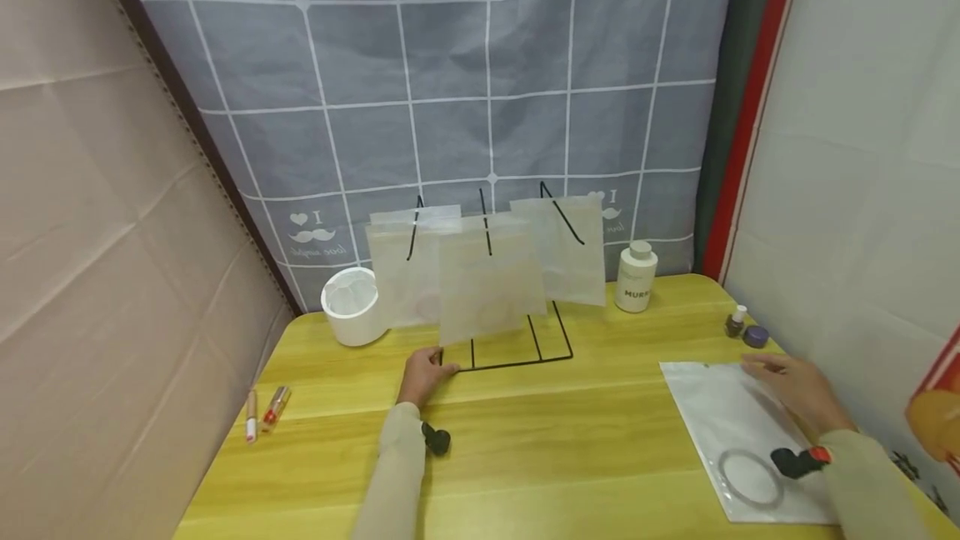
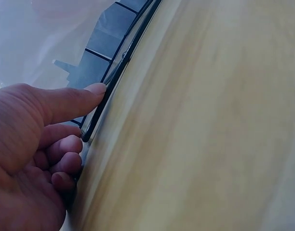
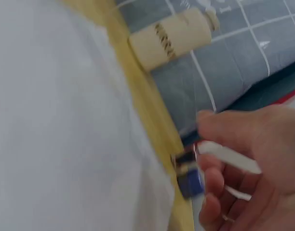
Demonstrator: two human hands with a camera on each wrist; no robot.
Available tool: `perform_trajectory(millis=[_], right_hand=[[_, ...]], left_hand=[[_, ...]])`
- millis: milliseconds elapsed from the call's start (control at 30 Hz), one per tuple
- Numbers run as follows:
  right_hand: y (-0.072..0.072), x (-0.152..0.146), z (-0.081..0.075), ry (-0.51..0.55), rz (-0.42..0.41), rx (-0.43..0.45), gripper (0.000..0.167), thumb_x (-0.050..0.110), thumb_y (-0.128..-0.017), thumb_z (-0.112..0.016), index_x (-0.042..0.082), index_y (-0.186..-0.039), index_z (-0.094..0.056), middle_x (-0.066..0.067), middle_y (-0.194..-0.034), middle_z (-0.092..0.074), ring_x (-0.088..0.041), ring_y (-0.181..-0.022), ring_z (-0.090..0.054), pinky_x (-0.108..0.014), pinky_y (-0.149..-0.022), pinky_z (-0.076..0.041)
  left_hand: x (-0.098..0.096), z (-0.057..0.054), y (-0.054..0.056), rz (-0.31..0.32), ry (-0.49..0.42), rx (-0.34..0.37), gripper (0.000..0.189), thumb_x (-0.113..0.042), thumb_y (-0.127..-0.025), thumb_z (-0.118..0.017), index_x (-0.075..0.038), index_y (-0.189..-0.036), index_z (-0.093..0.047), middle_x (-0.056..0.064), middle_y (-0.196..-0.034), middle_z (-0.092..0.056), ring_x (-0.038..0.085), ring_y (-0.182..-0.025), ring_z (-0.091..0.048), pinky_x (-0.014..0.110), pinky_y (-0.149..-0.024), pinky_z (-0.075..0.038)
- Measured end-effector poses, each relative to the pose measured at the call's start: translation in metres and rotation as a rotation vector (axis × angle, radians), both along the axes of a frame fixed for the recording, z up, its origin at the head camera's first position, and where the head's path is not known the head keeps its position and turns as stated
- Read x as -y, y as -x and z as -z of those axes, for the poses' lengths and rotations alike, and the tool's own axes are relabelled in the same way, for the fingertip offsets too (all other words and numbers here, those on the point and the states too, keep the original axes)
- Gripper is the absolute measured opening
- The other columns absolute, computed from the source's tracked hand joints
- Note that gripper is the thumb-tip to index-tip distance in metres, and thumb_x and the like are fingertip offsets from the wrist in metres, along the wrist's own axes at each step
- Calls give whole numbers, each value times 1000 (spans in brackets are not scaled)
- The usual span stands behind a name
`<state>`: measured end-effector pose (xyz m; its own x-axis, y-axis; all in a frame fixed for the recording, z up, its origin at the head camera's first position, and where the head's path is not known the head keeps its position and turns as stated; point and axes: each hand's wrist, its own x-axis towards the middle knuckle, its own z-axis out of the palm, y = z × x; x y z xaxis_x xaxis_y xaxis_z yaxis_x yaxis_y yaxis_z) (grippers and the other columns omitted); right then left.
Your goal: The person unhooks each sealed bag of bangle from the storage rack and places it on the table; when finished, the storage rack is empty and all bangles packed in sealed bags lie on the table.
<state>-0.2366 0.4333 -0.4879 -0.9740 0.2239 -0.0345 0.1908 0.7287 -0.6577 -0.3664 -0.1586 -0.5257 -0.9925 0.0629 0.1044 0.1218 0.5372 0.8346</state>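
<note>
A black wire rack [image 1: 517, 363] stands toward the back of the table. My left hand [image 1: 422, 377] pinches its front left corner; in the left wrist view the thumb [image 2: 85, 100] presses on the black wire, fingers curled beneath. Translucent white pouches hang on the rack's hooks: a left one [image 1: 397, 273], a front one [image 1: 487, 290] and a right one [image 1: 577, 261]. At the right lies a flat white pouch [image 1: 708, 415] with a round grey ring [image 1: 723, 473] showing in it. My right hand [image 1: 802, 390] hovers by its upper right corner, fingers loosely bent and holding nothing.
Beyond the right hand stand a small nail polish bottle [image 1: 734, 325] and a purple jar [image 1: 756, 337]. A white bottle [image 1: 636, 277] is right of the rack, a white round container [image 1: 356, 328] left. Two lip gloss tubes [image 1: 274, 410] lie at the left edge. Fabric walls enclose the table.
</note>
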Motion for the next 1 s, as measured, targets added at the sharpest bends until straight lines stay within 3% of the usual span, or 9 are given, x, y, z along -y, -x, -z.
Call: perform_trajectory(millis=[167, 233, 333, 433, 567, 667, 733, 867, 1000], right_hand=[[40, 44, -14, 225, -66, -266, 58, 43, -100, -61, -6, -131, -62, 18, -100, -67, 5, -86, -57, -21, -71, -53], [60, 64, -23, 251, -111, -334, 54, 38, -101, -61, -6, -131, -62, 25, -99, -63, 8, -89, -57, -18, -73, -52], [89, 94, -38, 253, -181, -404, 49, 35, -101, -62, -2, -135, -61, 11, -116, -67, 3, -106, -57, -11, -80, -47], [116, 121, -56, 277, -265, -450, 48, 31, -101, -62, 1, -139, -59, -12, -144, -54, -17, -130, -50, -12, -89, -45], [141, 151, -83, 358, -334, -472, 48, 29, -101, -62, 5, -143, -56, -15, -158, -38, -32, -145, -35, -38, -108, -44], [147, 170, -103, 414, -378, -504, 47, 22, -101, -63, 3, -143, -55, -17, -155, -41, -36, -144, -35, -57, -113, -33], [148, 180, -114, 442, -404, -533, 45, 15, -100, -63, 0, -142, -56, -21, -152, -45, -38, -142, -38, -60, -114, -30], [147, 193, -125, 454, -401, -558, 42, 10, -99, -64, -2, -138, -59, -21, -148, -50, -36, -135, -46, -50, -111, -38], [152, 197, -120, 433, -376, -556, 40, 14, -99, -65, 2, -137, -61, -17, -149, -51, -22, -125, -51, -34, -103, -41]], left_hand=[[1, 0, -1, -8, -4, 4, 43, -13, -84, -81, 9, -118, -69, 3, -69, -47, 17, -63, -40, 31, -60, -36], [0, -1, -2, -14, -10, 16, 48, -13, -84, -82, 10, -123, -67, 4, -72, -49, 17, -65, -42, 31, -61, -37], [-1, -2, -2, -22, -2, 22, 54, -13, -84, -82, 11, -128, -63, 4, -75, -52, 17, -68, -44, 32, -64, -39], [-2, -3, -2, -25, -1, 22, 57, -14, -83, -82, 12, -129, -61, 5, -75, -51, 17, -68, -43, 33, -67, -40], [-3, -2, 1, -23, 4, 14, 58, -16, -84, -82, 10, -131, -61, 3, -73, -49, 17, -67, -43, 33, -70, -41], [-4, -1, 3, -22, 9, 8, 56, -17, -85, -82, 9, -131, -62, 2, -71, -47, 16, -66, -41, 33, -68, -40], [-4, -1, 5, -22, -2, 5, 54, -15, -85, -82, 9, -130, -63, 2, -70, -47, 16, -65, -40, 33, -65, -39], [-2, -2, 7, -10, -26, 4, 45, -14, -86, -81, 7, -122, -68, 2, -67, -45, 17, -61, -38, 32, -59, -35], [1, 1, 8, -2, -31, 14, 39, -15, -85, -81, 5, -117, -71, 2, -66, -45, 16, -61, -38, 31, -58, -35]])
